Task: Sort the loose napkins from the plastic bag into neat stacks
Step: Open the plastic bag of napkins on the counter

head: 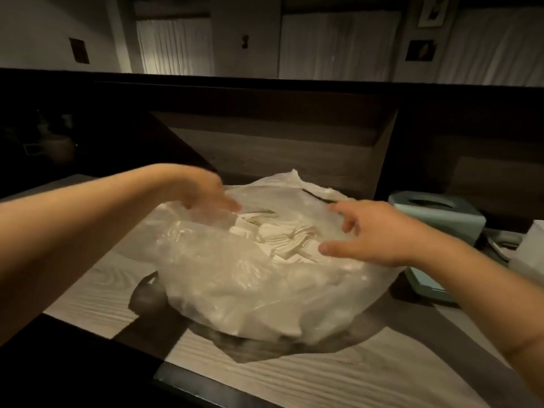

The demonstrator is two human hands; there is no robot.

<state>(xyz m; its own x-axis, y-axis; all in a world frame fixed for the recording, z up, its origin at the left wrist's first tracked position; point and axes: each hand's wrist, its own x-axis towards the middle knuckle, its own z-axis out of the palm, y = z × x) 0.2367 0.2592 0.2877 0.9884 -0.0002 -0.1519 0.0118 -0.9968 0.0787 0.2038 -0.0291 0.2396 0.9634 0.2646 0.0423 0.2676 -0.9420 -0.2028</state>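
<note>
Since the mouth is barely parted, I'd spread it wide before grabbing anything, or the film will drag napkins out crooked. The wood-grain bench [294, 381] carries the clear plastic bag [235, 287] under both hands. Loose white napkins [282, 240] sit heaped inside, between the hands. Right hand [374, 234] is spread wide; left hand [206, 192] touches the film, fingers blurred, can't tell its grip.

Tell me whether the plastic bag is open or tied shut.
Open: the plastic bag gapes at the top, exposing napkins.
</note>
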